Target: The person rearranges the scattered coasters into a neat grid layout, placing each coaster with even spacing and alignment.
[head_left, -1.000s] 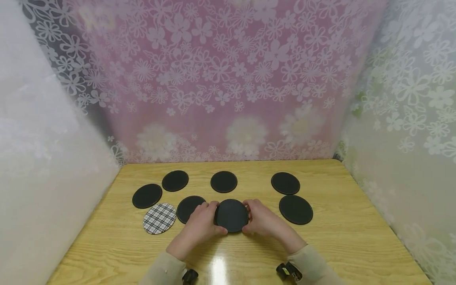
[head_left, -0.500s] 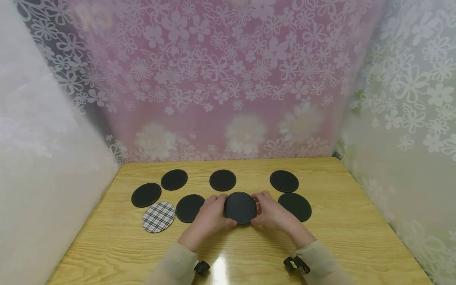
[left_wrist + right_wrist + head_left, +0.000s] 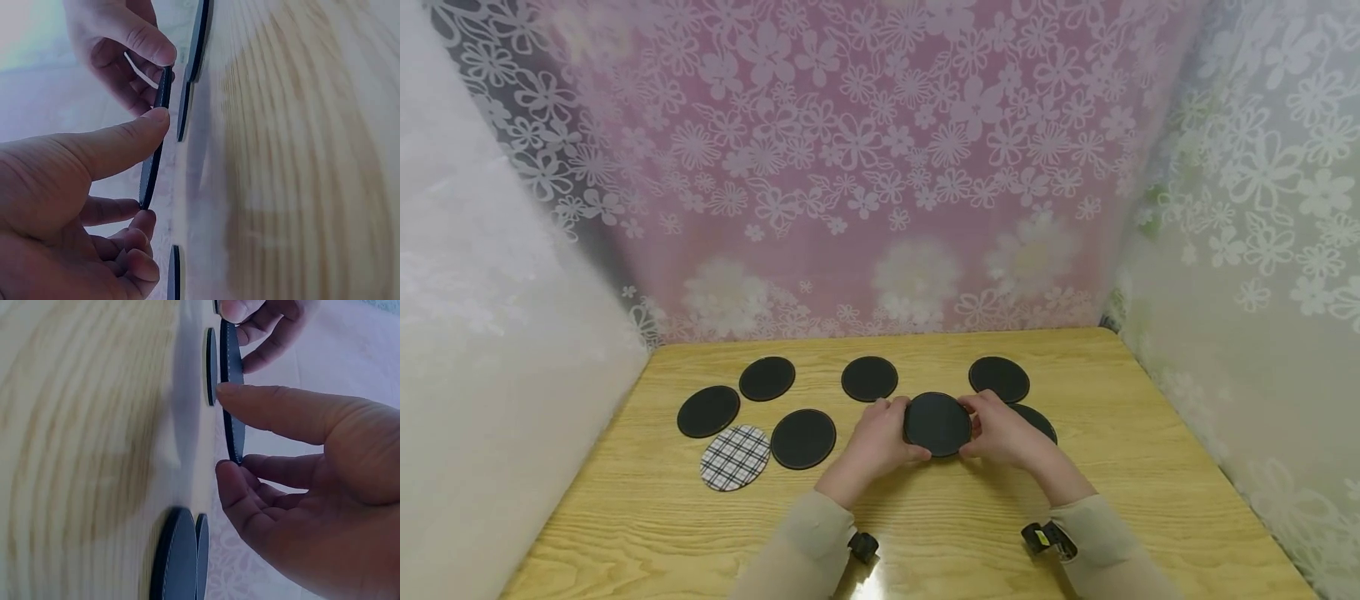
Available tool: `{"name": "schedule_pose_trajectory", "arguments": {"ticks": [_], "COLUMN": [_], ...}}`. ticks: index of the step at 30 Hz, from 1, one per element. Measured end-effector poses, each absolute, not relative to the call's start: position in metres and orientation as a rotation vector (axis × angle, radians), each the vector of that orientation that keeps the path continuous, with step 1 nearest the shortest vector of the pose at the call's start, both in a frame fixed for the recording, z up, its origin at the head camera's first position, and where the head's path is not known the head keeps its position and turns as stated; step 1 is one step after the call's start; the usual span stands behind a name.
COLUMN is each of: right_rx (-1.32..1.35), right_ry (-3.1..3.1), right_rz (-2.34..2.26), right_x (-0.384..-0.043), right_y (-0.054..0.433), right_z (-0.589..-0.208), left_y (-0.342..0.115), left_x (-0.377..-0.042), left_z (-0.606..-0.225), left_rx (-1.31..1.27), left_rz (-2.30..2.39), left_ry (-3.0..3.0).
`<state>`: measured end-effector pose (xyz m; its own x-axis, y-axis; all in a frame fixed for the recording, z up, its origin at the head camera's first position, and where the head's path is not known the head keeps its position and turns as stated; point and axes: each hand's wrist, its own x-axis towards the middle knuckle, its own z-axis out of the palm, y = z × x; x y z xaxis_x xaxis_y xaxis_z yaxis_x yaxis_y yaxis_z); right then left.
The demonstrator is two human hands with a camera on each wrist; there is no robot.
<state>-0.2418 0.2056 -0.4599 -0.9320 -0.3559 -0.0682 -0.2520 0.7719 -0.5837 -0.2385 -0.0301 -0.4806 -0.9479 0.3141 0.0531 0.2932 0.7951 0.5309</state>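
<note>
Both hands hold one round black coaster by its opposite edges, raised a little above the table. My left hand pinches its left edge between thumb and fingers, and my right hand pinches the right edge. In the left wrist view the coaster shows edge-on, apart from the wood. Stitching runs along the coaster's rim in the right wrist view. Beneath the right hand lies another black coaster, partly hidden by it.
Black coasters also lie at the back right, back middle and left, with two more farther left. A checked white coaster lies face up near them. Flower-patterned sheets enclose the wooden table.
Both hands have moved right and slightly away from the body, carrying the black coaster between them. The right hand now covers part of the right-hand coaster. The other coasters stay in place.
</note>
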Motion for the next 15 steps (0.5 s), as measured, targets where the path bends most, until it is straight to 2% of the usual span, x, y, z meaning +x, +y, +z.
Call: {"name": "schedule_pose_trajectory", "arguments": {"ticks": [5, 15], "right_rx": [-0.465, -0.489], "right_ry": [2.803, 2.814], "right_rz": [-0.835, -0.762], "right_x": [-0.242, -0.246], "right_y": [0.215, 0.223], "right_z": [-0.461, -0.465], "left_y": [-0.019, -0.008], "left_x": [-0.242, -0.247], "left_z": [-0.486, -0.5], "left_rx": [0.556, 0.511], "left_rz": [0.838, 0.786], "left_ry": [2.963, 2.936]}}
